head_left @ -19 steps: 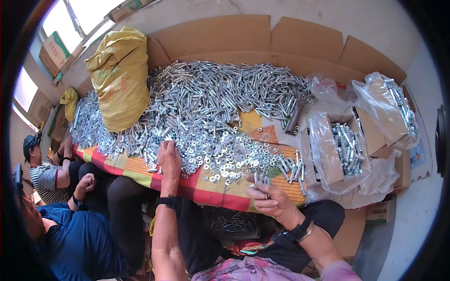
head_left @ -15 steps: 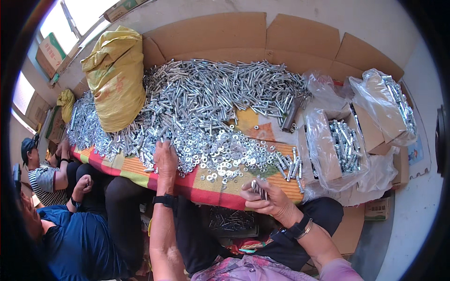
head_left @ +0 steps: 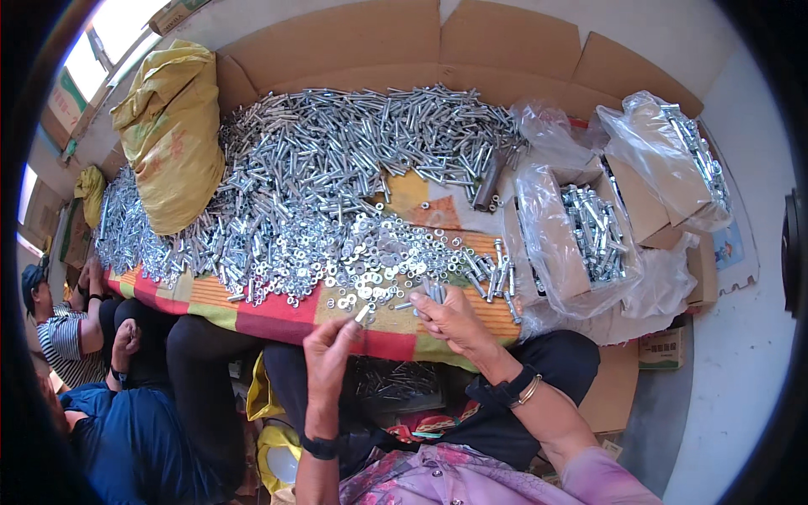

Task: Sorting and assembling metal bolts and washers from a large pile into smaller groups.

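In front of the work surface, my left hand [head_left: 330, 349] pinches a small shiny metal piece [head_left: 363, 313] between thumb and fingertips; its exact kind is too small to tell. My right hand [head_left: 459, 324] is closed around several metal bolts [head_left: 434, 293], one of which sticks out toward the left hand. The two hands are apart, at the near edge of the checkered cloth [head_left: 290, 320]. Just beyond them lies a spread of loose washers and nuts [head_left: 379, 261]. Behind that, a large heap of silver bolts [head_left: 337, 143] reaches back to a cardboard wall.
On the right stand plastic-lined cardboard boxes [head_left: 581, 286] filled with bolts. A dark metal bar [head_left: 486, 181] lies beside the heap. A yellow woven sack [head_left: 172, 143] sits on its left part. Two other people [head_left: 143, 429] are seated at the left. Below the cloth is a tray of dark bolts [head_left: 396, 380].
My left hand has left the heap's edge and come right and nearer, now with a small metal piece. My right hand has moved up and slightly left with its bolts. The whole view has shifted.
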